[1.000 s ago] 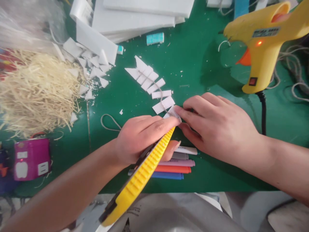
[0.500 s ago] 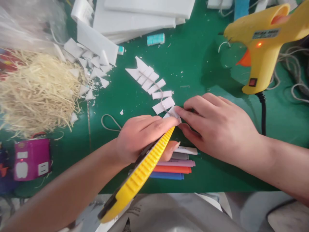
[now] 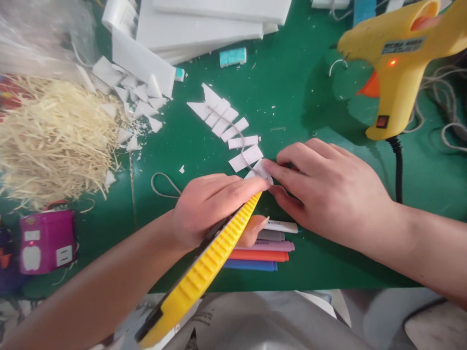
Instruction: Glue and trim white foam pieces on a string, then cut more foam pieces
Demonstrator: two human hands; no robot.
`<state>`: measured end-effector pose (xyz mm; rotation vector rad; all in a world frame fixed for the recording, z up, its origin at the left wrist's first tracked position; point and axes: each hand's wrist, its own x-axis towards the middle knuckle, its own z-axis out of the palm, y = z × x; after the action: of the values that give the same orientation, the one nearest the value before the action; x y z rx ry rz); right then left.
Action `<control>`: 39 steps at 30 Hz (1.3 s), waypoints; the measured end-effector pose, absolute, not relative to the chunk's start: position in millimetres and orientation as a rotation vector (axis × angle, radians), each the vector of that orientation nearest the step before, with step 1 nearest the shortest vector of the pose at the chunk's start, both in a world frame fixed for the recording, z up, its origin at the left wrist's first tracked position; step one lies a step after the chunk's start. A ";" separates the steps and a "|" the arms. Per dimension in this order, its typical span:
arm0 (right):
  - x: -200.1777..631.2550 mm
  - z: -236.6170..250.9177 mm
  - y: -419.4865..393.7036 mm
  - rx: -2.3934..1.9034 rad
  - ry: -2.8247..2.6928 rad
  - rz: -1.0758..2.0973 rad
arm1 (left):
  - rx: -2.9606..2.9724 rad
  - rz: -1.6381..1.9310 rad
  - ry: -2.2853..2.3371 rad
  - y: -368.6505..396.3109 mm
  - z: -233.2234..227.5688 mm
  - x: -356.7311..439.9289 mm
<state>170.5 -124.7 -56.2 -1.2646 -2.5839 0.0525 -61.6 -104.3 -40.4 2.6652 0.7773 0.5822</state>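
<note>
My left hand (image 3: 215,204) is wrapped round a yellow and black utility knife (image 3: 207,265), which slants down toward me; its blade end is hidden. The same hand's fingers press at the lower end of a chain of white foam pieces (image 3: 245,159). A thin grey cord (image 3: 241,138) runs along the middle of these pieces. From the right, my right hand (image 3: 328,189) pinches the end white foam piece (image 3: 257,169) between thumb and fingers, close to the left hand's fingertips. What lies between the two hands' tips is partly covered.
A yellow glue gun (image 3: 392,68) with its light on stands at the right. Several markers (image 3: 262,255) lie under the left hand. Shredded straw (image 3: 54,141), foam scraps (image 3: 146,92), a purple box (image 3: 47,240) and white foam sheets (image 3: 204,31) surround the work area.
The knife's near end has swung slightly down and left. Both hands keep nearly the same place on the white foam piece; the whole view has shifted a little.
</note>
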 end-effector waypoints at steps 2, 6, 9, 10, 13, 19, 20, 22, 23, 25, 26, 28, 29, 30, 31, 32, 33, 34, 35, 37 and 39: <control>170.7 -56.1 -124.8 -1.248 -2.579 0.045 | 2.665 0.585 0.762 -104.3 -41.2 -61.6; 170.7 -55.5 -124.8 -1.229 -2.576 0.012 | 2.693 0.608 0.747 -103.1 -43.7 -60.6; 170.4 -55.7 -124.6 -1.225 -2.578 -0.006 | 2.735 0.621 0.714 -100.5 -45.6 -59.7; 170.3 -56.0 -124.4 -1.222 -2.577 -0.006 | 2.745 0.631 0.692 -99.4 -46.1 -59.5; 170.0 -57.0 -124.0 -1.227 -2.573 0.004 | 2.762 0.656 0.638 -97.0 -47.5 -59.0; 170.2 -56.8 -124.3 -1.265 -2.582 0.044 | 2.770 0.681 0.633 -96.9 -47.9 -56.9; 170.2 -56.7 -124.4 -1.265 -2.582 0.043 | 2.767 0.687 0.642 -97.2 -47.7 -56.3; 170.2 -56.9 -124.5 -1.254 -2.578 0.028 | 2.758 0.682 0.654 -97.7 -47.6 -55.2; 170.2 -57.1 -124.5 -1.248 -2.580 0.019 | 2.754 0.680 0.657 -98.0 -47.7 -54.6; 169.9 -57.2 -124.4 -1.251 -2.590 0.005 | 2.752 0.688 0.662 -98.4 -48.0 -53.7; 169.8 -57.1 -124.4 -1.260 -2.596 0.002 | 2.754 0.694 0.659 -98.5 -48.3 -53.4; 169.5 -56.7 -124.5 -1.279 -2.609 -0.003 | 2.761 0.706 0.651 -98.4 -48.6 -53.4; 169.4 -56.4 -124.6 -1.283 -2.611 -0.007 | 2.762 0.710 0.647 -98.2 -48.6 -53.6; 169.3 -56.0 -124.7 -1.283 -2.614 -0.011 | 2.758 0.706 0.643 -98.1 -48.6 -54.1; 169.3 -55.7 -124.8 -1.281 -2.616 -0.014 | 2.747 0.701 0.648 -97.9 -48.6 -54.6; 169.3 -55.4 -125.0 -1.276 -2.618 -0.014 | 2.730 0.685 0.669 -97.9 -48.7 -55.3; 169.3 -55.2 -125.1 -1.274 -2.618 -0.014 | 2.706 0.695 0.695 -98.1 -48.9 -56.0; 169.4 -55.0 -125.1 -1.272 -2.617 -0.014 | 2.678 0.729 0.715 -98.5 -49.2 -56.7; 169.4 -54.9 -125.2 -1.270 -2.615 -0.012 | 2.652 0.763 0.734 -99.2 -49.4 -57.4; 169.4 -54.8 -125.2 -1.267 -2.611 -0.009 | 2.604 0.905 0.710 -100.9 -49.1 -58.8; 169.5 -54.9 -125.3 -1.259 -2.606 -0.008 | 2.622 0.728 0.774 -102.7 -47.2 -60.4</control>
<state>169.5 -125.3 -54.9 -1.2587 -2.6057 -0.0077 -60.4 -102.7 -47.2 2.6223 0.7741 0.7282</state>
